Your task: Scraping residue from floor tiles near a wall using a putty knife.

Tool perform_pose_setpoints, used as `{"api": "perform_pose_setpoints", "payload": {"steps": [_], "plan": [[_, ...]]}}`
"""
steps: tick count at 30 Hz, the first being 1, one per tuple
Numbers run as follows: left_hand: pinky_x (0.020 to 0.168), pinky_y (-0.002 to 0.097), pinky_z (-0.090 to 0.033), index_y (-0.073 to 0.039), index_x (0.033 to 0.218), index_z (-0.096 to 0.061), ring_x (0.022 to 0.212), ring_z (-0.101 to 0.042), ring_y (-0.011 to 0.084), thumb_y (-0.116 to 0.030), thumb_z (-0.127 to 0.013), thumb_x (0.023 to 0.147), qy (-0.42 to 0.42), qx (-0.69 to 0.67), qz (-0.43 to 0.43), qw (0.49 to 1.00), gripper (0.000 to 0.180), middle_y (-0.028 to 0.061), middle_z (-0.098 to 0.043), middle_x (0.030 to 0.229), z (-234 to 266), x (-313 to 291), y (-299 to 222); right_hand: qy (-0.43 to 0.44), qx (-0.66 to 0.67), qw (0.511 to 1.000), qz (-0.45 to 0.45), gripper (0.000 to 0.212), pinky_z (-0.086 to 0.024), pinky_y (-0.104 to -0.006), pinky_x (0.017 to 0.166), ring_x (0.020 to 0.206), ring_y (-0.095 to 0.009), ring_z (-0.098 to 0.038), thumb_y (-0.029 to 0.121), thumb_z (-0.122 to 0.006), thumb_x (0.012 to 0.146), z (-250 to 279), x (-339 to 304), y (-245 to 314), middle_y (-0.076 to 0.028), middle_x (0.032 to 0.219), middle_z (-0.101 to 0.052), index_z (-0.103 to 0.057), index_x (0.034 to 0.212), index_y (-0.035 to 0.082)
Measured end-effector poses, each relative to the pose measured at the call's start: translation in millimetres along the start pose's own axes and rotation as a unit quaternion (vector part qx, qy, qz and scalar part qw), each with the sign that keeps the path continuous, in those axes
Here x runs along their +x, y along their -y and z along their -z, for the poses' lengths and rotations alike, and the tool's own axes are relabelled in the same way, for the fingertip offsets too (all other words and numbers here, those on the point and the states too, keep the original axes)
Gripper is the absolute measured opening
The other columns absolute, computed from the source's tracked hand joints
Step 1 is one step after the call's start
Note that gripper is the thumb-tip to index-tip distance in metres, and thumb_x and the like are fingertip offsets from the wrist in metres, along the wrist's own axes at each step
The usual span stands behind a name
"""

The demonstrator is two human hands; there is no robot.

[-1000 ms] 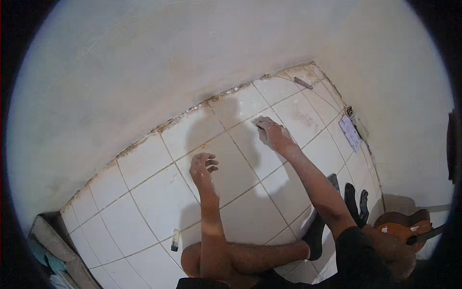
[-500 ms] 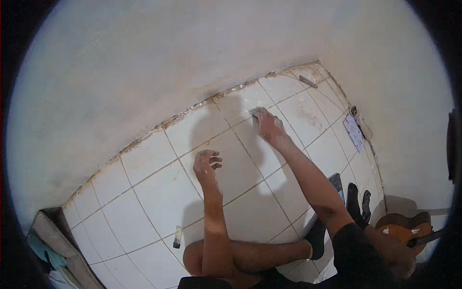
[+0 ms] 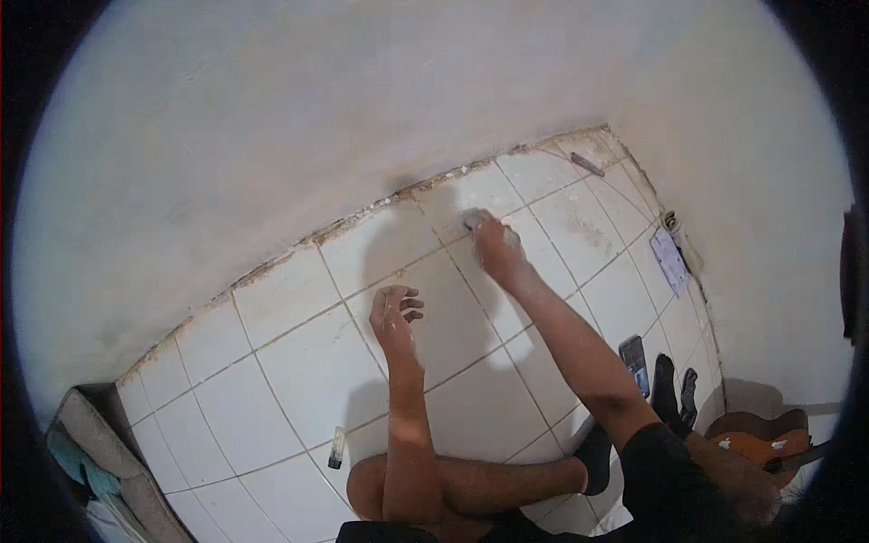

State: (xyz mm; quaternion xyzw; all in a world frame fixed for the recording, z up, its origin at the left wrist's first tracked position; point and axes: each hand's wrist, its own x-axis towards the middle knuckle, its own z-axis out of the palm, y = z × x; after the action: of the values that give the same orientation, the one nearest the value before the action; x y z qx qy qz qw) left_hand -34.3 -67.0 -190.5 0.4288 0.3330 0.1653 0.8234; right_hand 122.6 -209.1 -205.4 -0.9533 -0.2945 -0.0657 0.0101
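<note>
My right hand (image 3: 496,247) reaches forward over the white tiled floor (image 3: 299,389), closed around a small grey wad (image 3: 473,218) whose kind I cannot make out. The wad is at the tiles a short way from the wall's foot, and pale dust marks the hand. Nearer to me, my left hand (image 3: 396,317) is raised above the tiles with loosely curled fingers apart and nothing in them. Brownish smears (image 3: 588,231) and crumbs lie on the tiles to the right of the right hand and along the chipped edge of the wall (image 3: 272,136).
A dark stick-like tool (image 3: 587,164) lies near the far corner. Along the right side are a lilac patterned piece (image 3: 669,261), a phone (image 3: 635,362) and a guitar (image 3: 756,434). A lighter-like object (image 3: 337,448) lies by my knee; a grey cushioned piece (image 3: 109,443) stands far left.
My right hand has moved a little to the left and toward me with the grey wad. My left hand has hardly moved; the whole view has shifted slightly.
</note>
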Motion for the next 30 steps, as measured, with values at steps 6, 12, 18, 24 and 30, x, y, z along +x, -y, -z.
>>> {"api": "perform_pose_setpoints", "payload": {"steps": [6, 12, 18, 24, 30], "plan": [[0.061, 0.0296, -0.043, -0.005, 0.088, -0.056, 0.067, -0.058, 0.0181, -0.019, -0.053, 0.084, -0.005, 0.017, 0.008, 1.000, 0.015, 0.0088, -0.059, 0.081, 1.1, -0.9, 1.6, 0.027, 0.108, 0.994, -0.006, 0.019, -0.053, -0.0394, 0.069, 0.077, -0.029, -0.064, 0.012, -0.048, 0.085, -1.1, -14.1, 32.9, -0.015, 0.091, -0.062, -0.055, 0.101, 0.004], [0.064, 0.0299, -0.043, -0.005, 0.088, -0.055, 0.071, -0.057, 0.0178, -0.024, -0.052, 0.086, 0.008, 0.024, -0.006, 1.000, 0.019, 0.0082, -0.058, 0.082, 0.1, -2.8, -3.6, -0.171, 0.154, 0.968, 0.101, 0.018, -0.051, -0.0402, 0.057, 0.061, -0.027, -0.060, 0.011, -0.050, 0.081, -9.7, 11.2, 14.4, -0.008, 0.074, -0.053, -0.048, 0.097, 0.003], [0.065, 0.0298, -0.043, -0.006, 0.090, -0.056, 0.072, -0.057, 0.0175, -0.032, -0.052, 0.087, 0.020, 0.035, -0.041, 0.998, 0.027, 0.0082, -0.058, 0.084, 2.4, -7.2, -1.1, 0.006, 0.112, 0.994, -0.002, 0.026, -0.052, -0.0391, 0.069, 0.089, -0.029, -0.061, 0.006, -0.045, 0.083, -18.0, -2.8, 33.9, -0.012, 0.109, -0.057, -0.054, 0.108, 0.007], [0.066, 0.0296, -0.042, -0.006, 0.090, -0.056, 0.073, -0.057, 0.0177, -0.031, -0.054, 0.086, 0.036, -0.007, -0.040, 0.999, 0.025, 0.0077, -0.059, 0.084, 5.2, -2.3, -0.8, -0.029, 0.162, 0.986, 0.006, 0.019, -0.053, -0.0373, 0.064, 0.080, -0.030, -0.063, 0.007, -0.054, 0.076, -1.6, 25.2, 23.9, -0.015, 0.085, -0.060, -0.056, 0.094, 0.003], [0.062, 0.0311, -0.044, -0.006, 0.090, -0.056, 0.071, -0.058, 0.0187, -0.028, -0.054, 0.086, 0.022, 0.024, -0.037, 0.999, 0.023, 0.0089, -0.059, 0.085, 4.4, -2.4, 0.9, -0.112, 0.033, 0.993, 0.004, 0.015, -0.053, -0.0378, 0.068, 0.083, -0.029, -0.063, 0.014, -0.050, 0.083, -8.9, 15.6, 64.8, -0.018, 0.089, -0.063, -0.058, 0.090, 0.003]]}}
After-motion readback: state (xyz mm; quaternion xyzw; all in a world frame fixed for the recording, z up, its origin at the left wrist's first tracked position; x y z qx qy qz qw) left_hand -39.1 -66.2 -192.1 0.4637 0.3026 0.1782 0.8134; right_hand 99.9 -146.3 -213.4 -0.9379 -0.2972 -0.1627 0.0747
